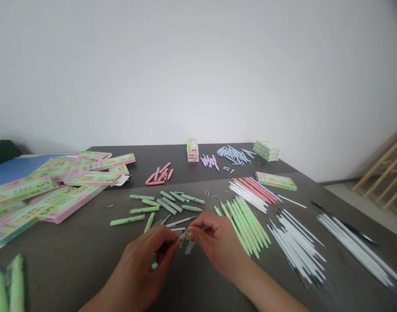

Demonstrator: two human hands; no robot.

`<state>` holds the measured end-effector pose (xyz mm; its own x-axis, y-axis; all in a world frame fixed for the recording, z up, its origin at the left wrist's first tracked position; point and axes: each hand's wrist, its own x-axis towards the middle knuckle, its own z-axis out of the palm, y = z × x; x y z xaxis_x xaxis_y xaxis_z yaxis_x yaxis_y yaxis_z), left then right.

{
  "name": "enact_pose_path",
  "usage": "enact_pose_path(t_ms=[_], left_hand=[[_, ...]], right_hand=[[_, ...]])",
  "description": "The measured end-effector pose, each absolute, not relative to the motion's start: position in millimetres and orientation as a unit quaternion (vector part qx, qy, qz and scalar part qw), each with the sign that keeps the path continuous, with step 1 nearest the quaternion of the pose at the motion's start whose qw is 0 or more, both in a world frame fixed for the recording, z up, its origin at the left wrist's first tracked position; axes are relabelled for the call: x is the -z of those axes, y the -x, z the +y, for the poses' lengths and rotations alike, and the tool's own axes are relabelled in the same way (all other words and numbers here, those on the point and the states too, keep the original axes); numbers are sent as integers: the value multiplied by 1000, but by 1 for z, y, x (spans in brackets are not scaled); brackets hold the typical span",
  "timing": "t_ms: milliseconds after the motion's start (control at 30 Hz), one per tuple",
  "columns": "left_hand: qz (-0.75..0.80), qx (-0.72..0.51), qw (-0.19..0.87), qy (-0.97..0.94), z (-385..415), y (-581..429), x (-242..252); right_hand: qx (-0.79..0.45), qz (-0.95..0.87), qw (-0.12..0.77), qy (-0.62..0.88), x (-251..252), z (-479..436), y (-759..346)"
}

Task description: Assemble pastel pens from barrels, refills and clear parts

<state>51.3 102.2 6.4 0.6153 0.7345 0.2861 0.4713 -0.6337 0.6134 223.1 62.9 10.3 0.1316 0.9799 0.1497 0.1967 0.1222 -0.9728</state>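
My left hand (143,260) is closed in a pinch round a small green pen part (182,236); a green end pokes out below its fingers. Thumb and fingertips of my right hand (214,238) pinch the same part from the other side. Fingers cover most of it, so its exact shape is hidden. Just under the hands lie thin clear pieces (190,247) and a slim grey rod (182,222). Beyond them, light green pen caps (144,209) and grey-green ones (169,203) are scattered. Green pen barrels (246,223) lie in a row right of my right hand.
Flat pen boxes (88,177) pile up at the left. White refills (297,247) and longer white rods (354,247) lie at the right. Pink caps (161,174), purple caps (210,161), blue pieces (234,154) and stacked boxes (192,151) sit farther back.
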Motion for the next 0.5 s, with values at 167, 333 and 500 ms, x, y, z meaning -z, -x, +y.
enact_pose_path(t_ms=[167,333,500], left_hand=[[358,-248,248,-865,102,-53,-9],[353,-251,241,-868,102,-54,-9],[355,-252,225,-872,96,-58,-9]], right_hand=[[-368,-556,503,550,-9,63,-223],[-339,-599,483,542,-7,62,-221],[-321,-628,431,563,-11,61,-224]])
